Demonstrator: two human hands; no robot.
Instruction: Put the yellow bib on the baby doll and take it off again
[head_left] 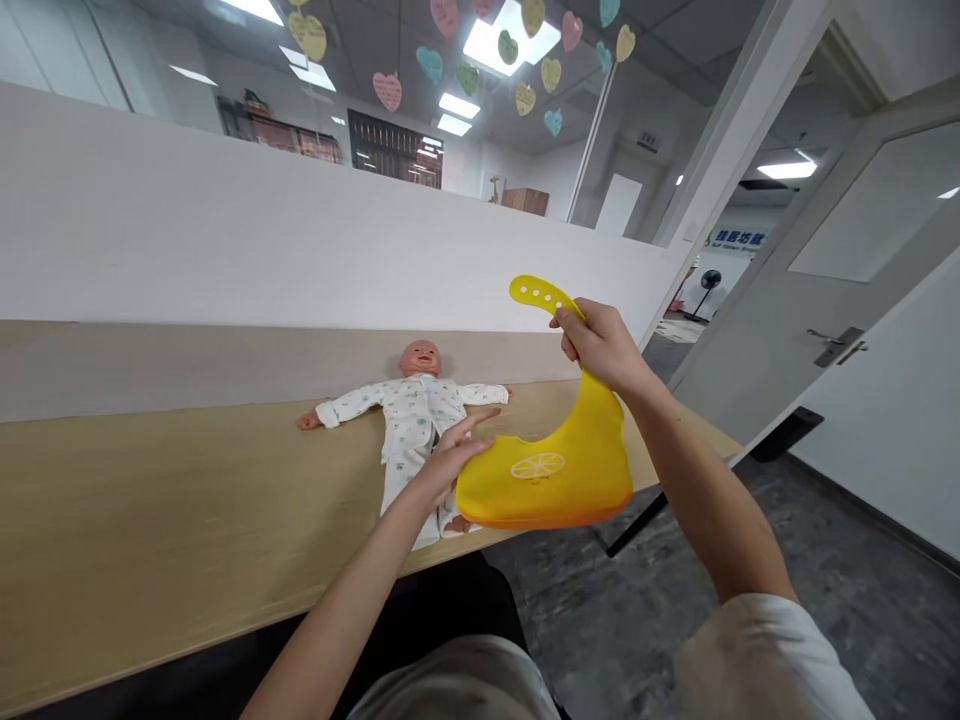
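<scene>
- The right hand [600, 345], fingers clenched, holds the yellow bib [555, 470] by its strap, in the air.
- The left hand [450, 455], fingers released, touches the bib's edge.
- The doll [412, 410] lies just left of the bib on the surface [150, 500], with its head at the far end.

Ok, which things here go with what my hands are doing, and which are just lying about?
In hand: bib, with the right hand gripping its strap and the left hand at its edge; doll lying on the table.
Just about: paper hearts up high, fan, door.
</scene>
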